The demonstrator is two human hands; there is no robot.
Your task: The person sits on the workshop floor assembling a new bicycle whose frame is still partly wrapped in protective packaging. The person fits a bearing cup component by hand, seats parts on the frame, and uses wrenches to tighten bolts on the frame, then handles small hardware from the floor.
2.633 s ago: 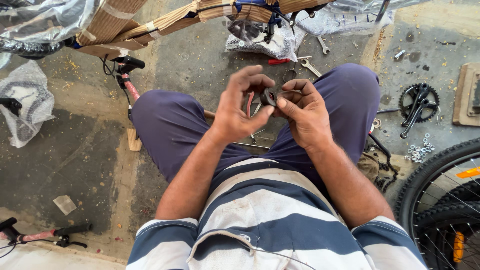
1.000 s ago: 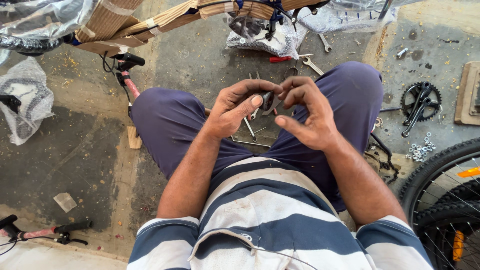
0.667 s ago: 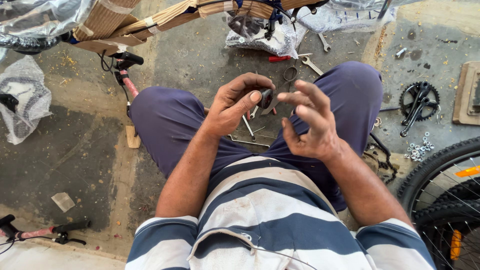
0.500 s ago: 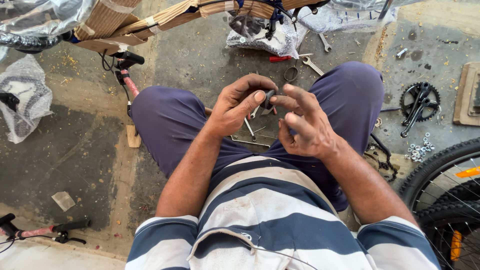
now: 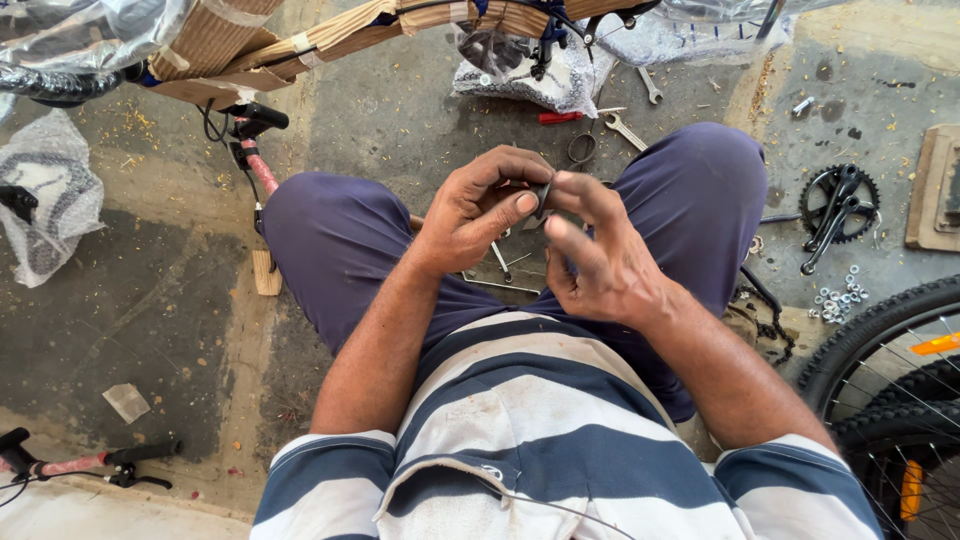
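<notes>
Small dark metal part (image 5: 541, 195), perhaps a bicycle fitting, sits pinched between two bare hands above the lap of a seated person in a striped shirt and purple trousers. Its exact shape is too small to tell. The left hand (image 5: 480, 205) curls around it, thumb and fingers (image 5: 524, 203) clamped on the part. The right hand (image 5: 600, 262) meets it from the other side, its index fingertip touching the part's top while the remaining fingers spread loosely apart, not gripping.

On the concrete floor (image 5: 150, 300) between the knees lie thin metal rods or spanners (image 5: 500, 262). Further off are an open-ended wrench (image 5: 625, 130), a red-handled tool (image 5: 560, 117) and bubble-wrapped parts (image 5: 540, 70). To the right lie a black chainring with crank arm (image 5: 838, 205), a scatter of silver nuts and washers (image 5: 840, 298) and a bicycle wheel (image 5: 880, 350). A pink handlebar piece (image 5: 258, 165) lies near the left knee.

Handling such a small piece well seems to call for a steady pinch by the left hand, with the right fingertips doing the fine turning or aligning, and keeping it over the lap so a slip lands on cloth, not among the loose hardware.
</notes>
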